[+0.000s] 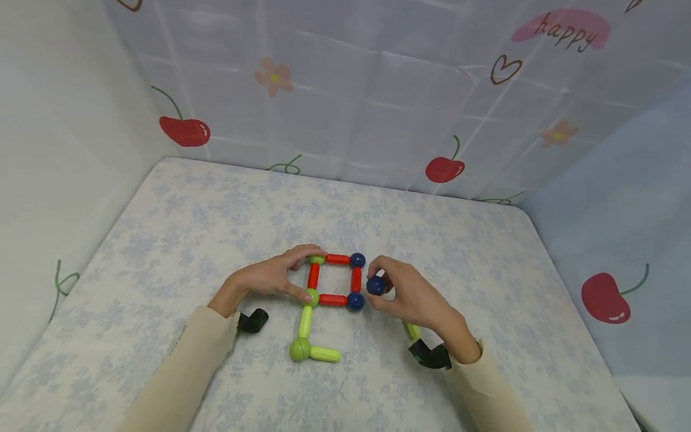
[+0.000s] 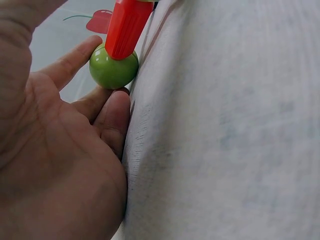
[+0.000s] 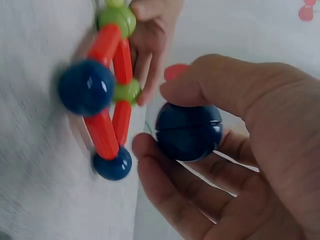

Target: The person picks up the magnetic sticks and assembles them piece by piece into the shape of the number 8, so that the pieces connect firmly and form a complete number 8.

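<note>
A square of red magnetic rods [image 1: 333,300] lies on the table, with two green balls [image 1: 311,297] on its left and two blue balls [image 1: 355,301] on its right. My left hand [image 1: 275,273] holds its left side, thumb on the near green ball and fingers at the far green ball [image 2: 114,70]. Just right of the square, my right hand [image 1: 412,294] pinches a loose dark blue ball [image 3: 189,131] between thumb and fingers, apart from the square. From the near green ball a light-green rod [image 1: 305,322] runs to a larger green ball [image 1: 299,348], which carries another light-green rod [image 1: 326,354].
Partly hidden beneath the right wrist lies a light-green rod [image 1: 412,331]. Black wrist cameras sit on the left wrist [image 1: 253,321] and right wrist [image 1: 430,354]. Behind the patterned tabletop [image 1: 216,204] hangs a curtain printed with cherries [image 1: 186,131].
</note>
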`<state>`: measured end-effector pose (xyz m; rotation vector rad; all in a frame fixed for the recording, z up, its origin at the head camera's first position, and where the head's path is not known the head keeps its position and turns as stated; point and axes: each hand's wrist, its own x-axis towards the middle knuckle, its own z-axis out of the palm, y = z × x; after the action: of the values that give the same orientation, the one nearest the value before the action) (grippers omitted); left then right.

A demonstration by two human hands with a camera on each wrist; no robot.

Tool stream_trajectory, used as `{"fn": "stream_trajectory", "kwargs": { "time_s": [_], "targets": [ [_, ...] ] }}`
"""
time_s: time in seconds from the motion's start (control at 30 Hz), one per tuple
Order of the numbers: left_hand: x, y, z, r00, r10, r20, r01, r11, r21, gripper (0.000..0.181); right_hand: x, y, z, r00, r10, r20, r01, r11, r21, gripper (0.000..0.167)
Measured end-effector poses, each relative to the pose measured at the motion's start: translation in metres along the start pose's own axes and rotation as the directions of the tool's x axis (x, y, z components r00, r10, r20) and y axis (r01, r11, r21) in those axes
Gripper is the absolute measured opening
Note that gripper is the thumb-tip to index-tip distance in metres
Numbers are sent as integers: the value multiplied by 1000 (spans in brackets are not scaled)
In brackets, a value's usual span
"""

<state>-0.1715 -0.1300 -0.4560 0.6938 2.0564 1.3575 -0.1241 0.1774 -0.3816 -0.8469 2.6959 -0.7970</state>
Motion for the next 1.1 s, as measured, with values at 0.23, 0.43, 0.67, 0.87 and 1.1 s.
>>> {"fn": "stream_trajectory", "kwargs": {
  "time_s": [0.23, 0.43, 0.67, 0.87, 1.1],
  "targets": [
    [-2, 0, 0, 1000, 8, 3, -8, 1000, 1, 90, -30, -20, 26, 986, 7, 166, -7, 1000, -1, 29],
    [-2, 0, 0, 1000, 7, 0, -7, 1000, 3, 89, -37, -27, 57, 964, 10, 265, 15, 996, -93, 35],
    [-2, 1, 1, 1000, 8, 4, -8, 1000, -2, 89, -36, -30, 73, 963, -24, 270, 51, 994, -93, 29],
    [-3, 1, 0, 1000, 10, 3, -10, 1000, -8, 89, -34, -36, 78, 969, -43, 242, 78, 988, -136, 21],
    [-2, 2, -1, 1000, 7, 2, -7, 1000, -12, 89, -34, -38, 81, 973, -53, 226, 93, 981, -170, 19]
  ]
}}
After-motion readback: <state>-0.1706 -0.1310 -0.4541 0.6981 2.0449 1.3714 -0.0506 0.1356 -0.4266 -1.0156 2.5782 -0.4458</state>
